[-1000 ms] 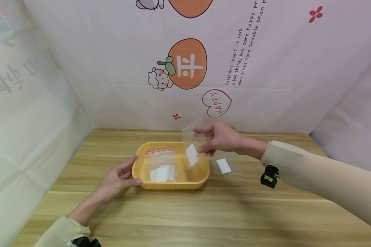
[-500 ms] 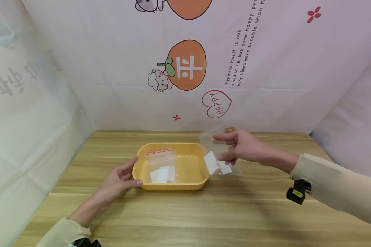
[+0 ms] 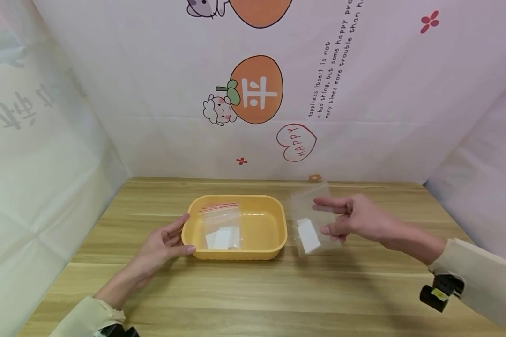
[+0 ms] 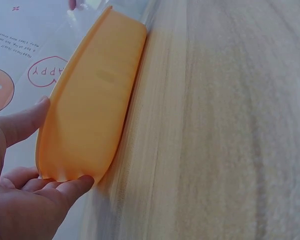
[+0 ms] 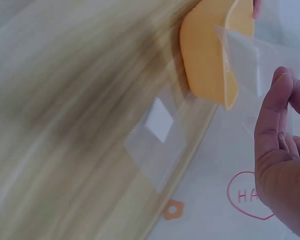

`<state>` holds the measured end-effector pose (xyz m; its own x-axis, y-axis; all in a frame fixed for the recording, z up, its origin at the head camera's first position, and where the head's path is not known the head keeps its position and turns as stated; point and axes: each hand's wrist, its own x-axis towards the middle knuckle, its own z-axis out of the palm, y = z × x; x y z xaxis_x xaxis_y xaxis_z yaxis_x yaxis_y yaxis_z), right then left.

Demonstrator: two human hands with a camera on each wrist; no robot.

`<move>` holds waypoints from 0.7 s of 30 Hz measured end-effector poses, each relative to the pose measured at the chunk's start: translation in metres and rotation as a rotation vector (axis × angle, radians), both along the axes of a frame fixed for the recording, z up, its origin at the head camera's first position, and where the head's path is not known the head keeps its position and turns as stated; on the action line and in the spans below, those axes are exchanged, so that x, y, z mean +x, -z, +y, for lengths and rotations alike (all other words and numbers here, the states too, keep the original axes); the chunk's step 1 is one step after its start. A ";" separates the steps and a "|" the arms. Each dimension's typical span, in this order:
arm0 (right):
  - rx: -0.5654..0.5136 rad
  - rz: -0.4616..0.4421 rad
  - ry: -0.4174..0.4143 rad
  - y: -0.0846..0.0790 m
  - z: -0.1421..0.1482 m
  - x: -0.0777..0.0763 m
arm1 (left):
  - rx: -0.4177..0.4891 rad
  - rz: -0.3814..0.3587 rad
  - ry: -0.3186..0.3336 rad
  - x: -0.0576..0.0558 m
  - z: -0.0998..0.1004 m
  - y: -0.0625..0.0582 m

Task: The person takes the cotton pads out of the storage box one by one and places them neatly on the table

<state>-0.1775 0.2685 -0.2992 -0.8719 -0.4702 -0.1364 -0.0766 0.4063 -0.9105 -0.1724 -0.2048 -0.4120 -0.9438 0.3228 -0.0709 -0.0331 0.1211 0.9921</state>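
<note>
My left hand (image 3: 156,248) grips the left end of a yellow plastic bin (image 3: 236,255), its thumb at the rim and its fingers against the end wall (image 4: 70,150). Inside the bin, at the left, lie clear zip bags (image 3: 220,220) with red seal lines and white pieces in them. To the right of the bin my right hand (image 3: 356,220) pinches a clear plastic bag (image 3: 304,201) holding a white rectangular piece (image 3: 308,236). Below it, another clear bag (image 5: 157,165) with a white piece (image 5: 160,120) lies flat on the table; the held one largely covers it in the head view.
The wood-grain table (image 3: 244,299) ends at the back against a white printed curtain (image 3: 173,140). More pale sheeting (image 3: 59,164) hangs at the left and right sides. Each wrist carries a black camera (image 3: 440,292).
My right hand has carried its bag from over the bin's right end rightward and lower, to over the bag on the table. The left hand and the bin have stayed in place.
</note>
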 end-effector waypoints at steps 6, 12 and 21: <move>-0.037 -0.019 -0.012 0.017 0.011 0.012 | -0.001 0.001 -0.005 0.000 0.001 -0.002; -0.074 -0.065 -0.029 0.037 0.015 0.022 | 0.006 -0.004 -0.007 0.001 0.002 -0.002; -0.108 -0.139 -0.046 0.064 0.017 0.037 | 0.012 -0.016 -0.014 0.001 0.003 -0.003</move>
